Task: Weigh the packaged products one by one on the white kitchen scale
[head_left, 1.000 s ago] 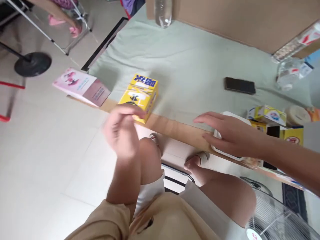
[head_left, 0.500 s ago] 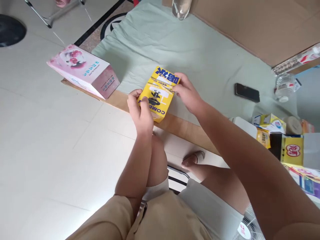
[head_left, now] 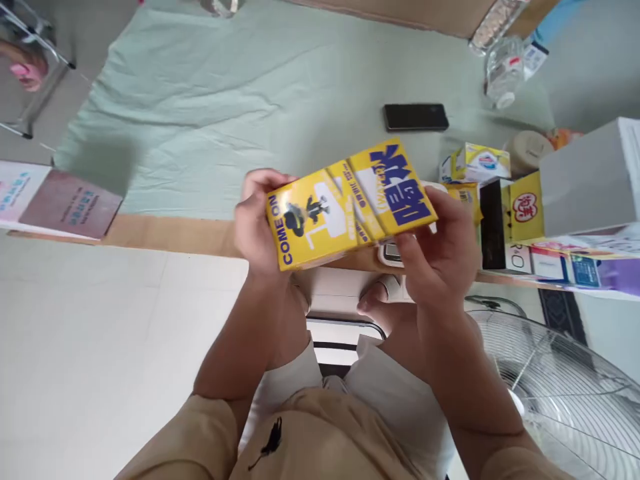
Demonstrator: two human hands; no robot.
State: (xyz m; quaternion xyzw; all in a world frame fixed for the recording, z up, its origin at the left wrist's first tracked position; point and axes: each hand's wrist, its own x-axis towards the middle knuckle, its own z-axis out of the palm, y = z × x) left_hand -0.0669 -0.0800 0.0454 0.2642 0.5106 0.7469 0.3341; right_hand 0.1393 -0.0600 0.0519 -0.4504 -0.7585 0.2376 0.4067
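Observation:
A yellow box point(head_left: 325, 213) with blue lettering and a dark printed figure is held up over the table's front edge, tilted so its right end is higher. My left hand point(head_left: 260, 217) grips its left end, fingers curled round the back. At the other end, my right hand point(head_left: 443, 247) clasps the lower right corner, thumb on the near side. Behind the box, partly hidden, is a white device with a small display point(head_left: 392, 251). Beyond it on the cloth lies a black phone point(head_left: 416, 117).
A pink and white box point(head_left: 70, 203) stands at the table's left edge. Several cartons, among them a yellow one point(head_left: 525, 207), crowd the right side. A clear plastic bottle point(head_left: 505, 73) lies behind them. Below right is a fan point(head_left: 560, 373). Pale green cloth point(head_left: 200, 100) covers the table.
My view has swung to the right. The yellow box has been raised closer and turned more sideways. My right hand has shifted to its lower right corner; both hands hold it throughout.

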